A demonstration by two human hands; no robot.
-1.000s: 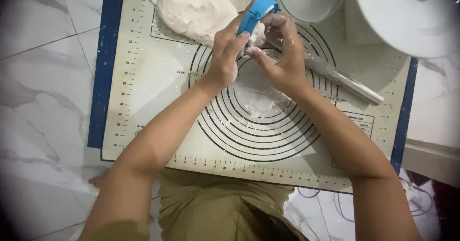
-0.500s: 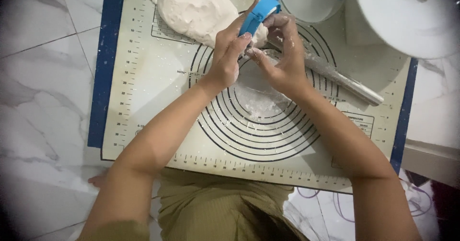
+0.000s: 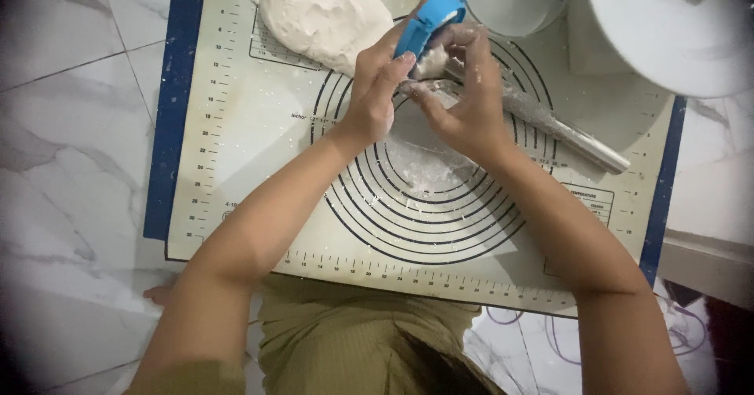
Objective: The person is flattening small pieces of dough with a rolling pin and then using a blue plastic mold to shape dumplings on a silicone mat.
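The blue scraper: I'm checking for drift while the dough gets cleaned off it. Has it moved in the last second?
No. The blue scraper sits as before, just right of the dough mound, held in the left hand.

I count one baking mat (image 3: 236, 128) with ring markings under everything, and on it one large lump of dough (image 3: 326, 14) at its far left, one blue scraper (image 3: 428, 20) above its rings, and one rolling pin (image 3: 561, 132) lying on its right half. At the mat's far edge I see two white bowls: one small (image 3: 510, 2), one large (image 3: 675, 38). Two hands work over the mat, left (image 3: 373, 100) and right (image 3: 467, 100).
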